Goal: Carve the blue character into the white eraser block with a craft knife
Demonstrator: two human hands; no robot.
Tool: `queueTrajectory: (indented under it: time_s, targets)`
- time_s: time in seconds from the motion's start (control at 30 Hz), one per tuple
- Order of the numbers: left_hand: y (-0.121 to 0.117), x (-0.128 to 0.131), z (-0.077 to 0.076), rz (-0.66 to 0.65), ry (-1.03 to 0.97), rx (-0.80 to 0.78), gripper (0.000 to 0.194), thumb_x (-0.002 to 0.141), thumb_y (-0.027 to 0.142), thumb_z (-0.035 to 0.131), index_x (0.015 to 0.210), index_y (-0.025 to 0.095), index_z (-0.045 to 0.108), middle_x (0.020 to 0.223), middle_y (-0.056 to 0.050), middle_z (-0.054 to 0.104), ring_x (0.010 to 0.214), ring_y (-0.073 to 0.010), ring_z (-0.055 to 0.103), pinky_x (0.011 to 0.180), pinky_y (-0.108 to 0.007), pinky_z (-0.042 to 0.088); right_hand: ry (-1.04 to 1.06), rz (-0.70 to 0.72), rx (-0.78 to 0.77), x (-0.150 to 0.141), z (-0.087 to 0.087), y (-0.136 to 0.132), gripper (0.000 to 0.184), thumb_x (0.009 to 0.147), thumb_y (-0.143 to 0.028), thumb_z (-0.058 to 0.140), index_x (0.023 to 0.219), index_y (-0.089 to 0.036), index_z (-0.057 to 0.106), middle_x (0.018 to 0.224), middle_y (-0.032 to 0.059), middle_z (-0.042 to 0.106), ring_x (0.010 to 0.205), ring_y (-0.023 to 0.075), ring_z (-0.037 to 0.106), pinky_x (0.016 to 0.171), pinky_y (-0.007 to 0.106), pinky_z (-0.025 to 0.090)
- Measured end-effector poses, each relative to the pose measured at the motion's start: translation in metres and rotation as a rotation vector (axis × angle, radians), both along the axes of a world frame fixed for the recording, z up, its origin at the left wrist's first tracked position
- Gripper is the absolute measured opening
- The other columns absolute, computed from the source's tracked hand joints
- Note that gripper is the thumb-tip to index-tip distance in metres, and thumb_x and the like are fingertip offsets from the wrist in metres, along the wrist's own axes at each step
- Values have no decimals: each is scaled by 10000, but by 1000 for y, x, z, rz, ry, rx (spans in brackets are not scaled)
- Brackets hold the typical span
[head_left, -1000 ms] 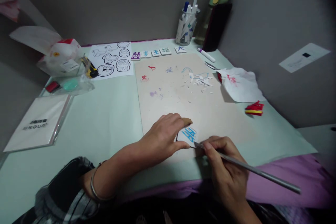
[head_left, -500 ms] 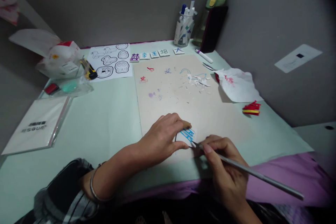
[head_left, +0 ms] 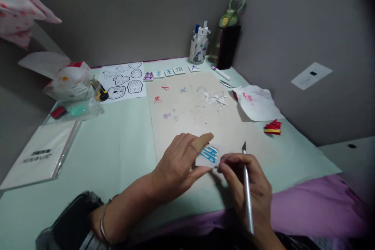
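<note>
My left hand (head_left: 178,160) is closed on a small white rubber block (head_left: 206,161) with blue character strokes on its face; a tan bandage wraps the index finger. My right hand (head_left: 249,179) holds a silver craft knife (head_left: 247,197), its blade now pointing up and away from the block. Thumb and index fingertip of that hand are pinched together at the block's lower right edge. What lies between those fingertips is too small to make out. Beneath both hands lies a beige board (head_left: 190,125).
White shavings (head_left: 215,98) lie on the board. Behind it stand a row of small carved blocks (head_left: 169,73), a pen cup (head_left: 199,47) and a green bottle (head_left: 230,19). On the right are a white paper (head_left: 258,103) and red strips (head_left: 273,127); leftward, a yellow cutter (head_left: 99,90) and printed sheet (head_left: 121,82).
The knife has swung from its tip at the block to pointing upward within my right hand. My right fingertips have come to the block's edge, and the block is tilted up more.
</note>
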State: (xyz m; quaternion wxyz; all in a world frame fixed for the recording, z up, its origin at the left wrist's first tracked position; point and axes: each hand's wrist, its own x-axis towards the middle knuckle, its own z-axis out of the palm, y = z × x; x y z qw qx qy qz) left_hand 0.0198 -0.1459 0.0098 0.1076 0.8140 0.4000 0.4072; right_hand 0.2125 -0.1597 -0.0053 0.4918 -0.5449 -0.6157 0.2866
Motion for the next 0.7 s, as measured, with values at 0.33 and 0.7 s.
queueTrajectory:
  time_s: [0.33, 0.7]
  targets:
    - [0, 6, 1, -46, 77, 294, 388, 1027, 140, 551, 1386, 7, 487, 1102, -129, 662, 956, -207, 566, 823, -351, 482, -39, 78, 21, -5, 8, 6, 174, 881, -248, 700, 826, -253, 536, 727, -55, 592, 603, 103, 575, 566, 209, 485]
    - [0, 6, -1, -40, 77, 217, 454, 1005, 132, 584, 1433, 44, 457, 1137, -139, 645, 989, -223, 566, 841, -362, 505, -20, 94, -3, -4, -1, 5, 140, 869, -188, 652, 848, -252, 529, 761, -41, 616, 629, 111, 594, 588, 224, 481]
